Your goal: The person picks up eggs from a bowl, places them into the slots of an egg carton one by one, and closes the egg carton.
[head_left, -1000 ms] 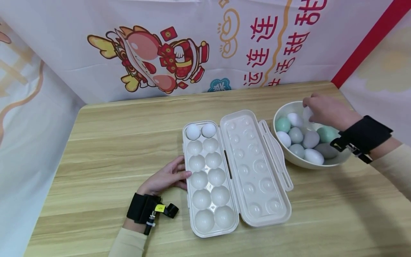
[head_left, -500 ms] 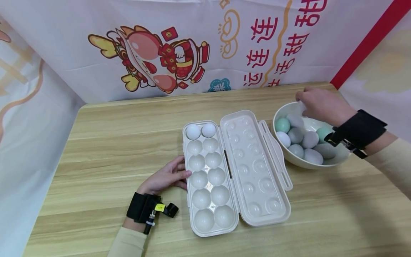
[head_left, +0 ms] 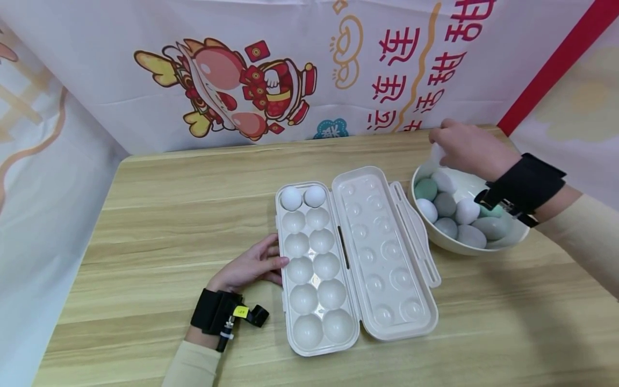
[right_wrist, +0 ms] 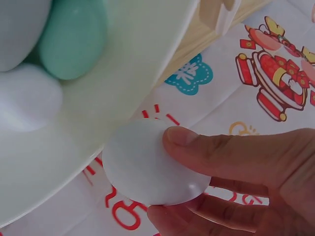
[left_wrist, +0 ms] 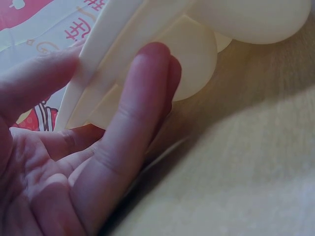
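Note:
A white egg [right_wrist: 147,162] is pinched between the thumb and fingers of my right hand [head_left: 476,150], raised over the far rim of the cream bowl [head_left: 456,246]. Below it in the bowl lie several white, grey and green eggs [head_left: 445,205]. My left hand [head_left: 251,266] grips the left side of an open cream egg box [head_left: 315,281], thumb on the rim; the left wrist view shows fingers against the underside of its cups [left_wrist: 194,64]. Two white eggs fill the far row of cups, a left egg [head_left: 292,198] and a right egg [head_left: 315,196]; the nearer cups hold nothing.
The box's lid [head_left: 387,258] lies folded back to the right, its handle strip [head_left: 417,231] close to the bowl. All stand on a wooden table [head_left: 184,215]. A printed cloth [head_left: 290,32] hangs behind the table's far edge.
My right hand has lifted the white egg from inside the bowl, moving left and away to the bowl's far rim. The left hand and the egg box have stayed in place.

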Motion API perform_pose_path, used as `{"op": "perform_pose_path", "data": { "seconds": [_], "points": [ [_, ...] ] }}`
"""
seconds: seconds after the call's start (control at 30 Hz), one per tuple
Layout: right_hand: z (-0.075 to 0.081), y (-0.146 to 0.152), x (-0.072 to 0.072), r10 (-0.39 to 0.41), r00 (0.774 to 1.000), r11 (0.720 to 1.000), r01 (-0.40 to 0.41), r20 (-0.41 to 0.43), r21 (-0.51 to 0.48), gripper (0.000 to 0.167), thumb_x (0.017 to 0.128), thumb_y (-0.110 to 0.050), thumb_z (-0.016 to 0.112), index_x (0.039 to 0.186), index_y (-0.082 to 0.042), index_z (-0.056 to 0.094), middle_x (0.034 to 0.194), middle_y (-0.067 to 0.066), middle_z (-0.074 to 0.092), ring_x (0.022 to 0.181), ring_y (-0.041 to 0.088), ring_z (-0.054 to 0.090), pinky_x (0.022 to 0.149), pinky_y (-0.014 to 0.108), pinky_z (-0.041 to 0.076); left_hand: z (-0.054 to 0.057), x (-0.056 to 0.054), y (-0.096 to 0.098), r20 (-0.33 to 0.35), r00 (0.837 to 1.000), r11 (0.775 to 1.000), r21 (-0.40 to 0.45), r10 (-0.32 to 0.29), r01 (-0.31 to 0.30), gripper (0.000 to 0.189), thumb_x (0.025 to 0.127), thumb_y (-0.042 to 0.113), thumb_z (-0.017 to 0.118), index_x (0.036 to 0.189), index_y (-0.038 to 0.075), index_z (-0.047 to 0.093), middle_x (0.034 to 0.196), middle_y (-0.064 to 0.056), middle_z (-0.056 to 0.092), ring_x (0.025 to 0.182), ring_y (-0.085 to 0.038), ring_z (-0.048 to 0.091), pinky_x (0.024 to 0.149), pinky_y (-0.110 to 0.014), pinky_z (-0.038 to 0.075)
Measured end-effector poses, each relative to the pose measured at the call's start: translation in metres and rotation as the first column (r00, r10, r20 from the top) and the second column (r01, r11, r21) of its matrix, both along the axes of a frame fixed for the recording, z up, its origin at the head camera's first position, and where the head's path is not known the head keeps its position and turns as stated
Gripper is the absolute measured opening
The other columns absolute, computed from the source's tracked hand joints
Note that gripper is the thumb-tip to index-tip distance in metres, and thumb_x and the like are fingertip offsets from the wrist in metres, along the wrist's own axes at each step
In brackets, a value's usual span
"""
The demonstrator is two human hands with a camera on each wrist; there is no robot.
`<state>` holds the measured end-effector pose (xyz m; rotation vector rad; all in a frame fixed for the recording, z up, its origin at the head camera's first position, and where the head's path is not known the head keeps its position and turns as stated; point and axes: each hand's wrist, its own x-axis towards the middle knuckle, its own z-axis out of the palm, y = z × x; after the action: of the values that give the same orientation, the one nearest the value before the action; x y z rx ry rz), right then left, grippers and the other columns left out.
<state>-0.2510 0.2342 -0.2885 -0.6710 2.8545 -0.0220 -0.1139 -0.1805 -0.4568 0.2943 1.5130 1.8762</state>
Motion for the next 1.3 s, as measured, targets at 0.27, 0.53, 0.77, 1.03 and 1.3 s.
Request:
{"op": "perform_pose_path", "data": {
  "seconds": [0.27, 0.53, 0.77, 1.03, 1.3],
  "points": [
    [0.003, -0.022, -0.001, 0.048, 0.998, 0.999, -0.047, -0.034, 0.023, 0.044, 0.078, 0.000, 0.077, 0.118, 0.007, 0.058, 0.105, 0.027, 0.057, 0.086, 0.038, 0.055, 0.073, 0.049, 0.055, 0.000, 0.000, -0.001, 0.002, 1.000, 1.000, -0.002, -0.004, 0.004, 0.061, 0.099, 0.006, 0.054, 0.149, 0.002, 0.021, 0.130, -0.029, 0.048, 0.100, -0.035, 0.062, 0.078, -0.051, 0.056],
    [0.005, -0.041, 0.001, 0.120, 0.989, 0.992, -0.122, -0.081, -0.016, 0.044, 0.078, 0.002, 0.077, 0.118, 0.007, 0.058, 0.107, 0.027, 0.057, 0.091, 0.039, 0.055, 0.078, 0.050, 0.055, -0.001, -0.001, -0.002, -0.009, 1.000, 1.000, -0.004, -0.011, 0.011, 0.061, 0.099, 0.006, 0.054, 0.150, 0.004, 0.021, 0.131, -0.028, 0.048, 0.103, -0.036, 0.061, 0.080, -0.052, 0.056],
    [0.005, -0.057, 0.001, 0.136, 0.987, 0.990, -0.139, -0.089, -0.023, 0.045, 0.078, 0.002, 0.078, 0.118, 0.007, 0.059, 0.106, 0.026, 0.057, 0.089, 0.038, 0.055, 0.078, 0.049, 0.054, 0.000, 0.000, -0.002, -0.015, 1.000, 1.000, 0.005, -0.014, 0.014, 0.060, 0.099, 0.005, 0.053, 0.150, 0.003, 0.021, 0.131, -0.029, 0.048, 0.102, -0.037, 0.061, 0.079, -0.052, 0.056],
    [0.005, -0.078, 0.005, 0.178, 0.976, 0.983, -0.181, -0.127, -0.012, 0.044, 0.078, 0.003, 0.077, 0.119, 0.008, 0.059, 0.111, 0.029, 0.058, 0.090, 0.039, 0.057, 0.080, 0.050, 0.055, 0.000, 0.000, -0.003, -0.012, 1.000, 1.000, 0.003, -0.014, 0.014, 0.060, 0.099, 0.005, 0.053, 0.150, 0.003, 0.020, 0.131, -0.031, 0.047, 0.101, -0.036, 0.062, 0.079, -0.051, 0.056],
    [0.000, -0.100, 0.007, 0.176, 0.979, 0.984, -0.177, -0.106, -0.003, 0.047, 0.079, 0.002, 0.077, 0.122, 0.007, 0.057, 0.114, 0.028, 0.056, 0.094, 0.039, 0.057, 0.083, 0.050, 0.055, -0.001, 0.000, -0.003, -0.006, 1.000, 1.000, 0.017, -0.008, 0.008, 0.059, 0.099, 0.004, 0.052, 0.150, 0.005, 0.022, 0.131, -0.028, 0.049, 0.102, -0.037, 0.062, 0.080, -0.052, 0.056]
  ]
}}
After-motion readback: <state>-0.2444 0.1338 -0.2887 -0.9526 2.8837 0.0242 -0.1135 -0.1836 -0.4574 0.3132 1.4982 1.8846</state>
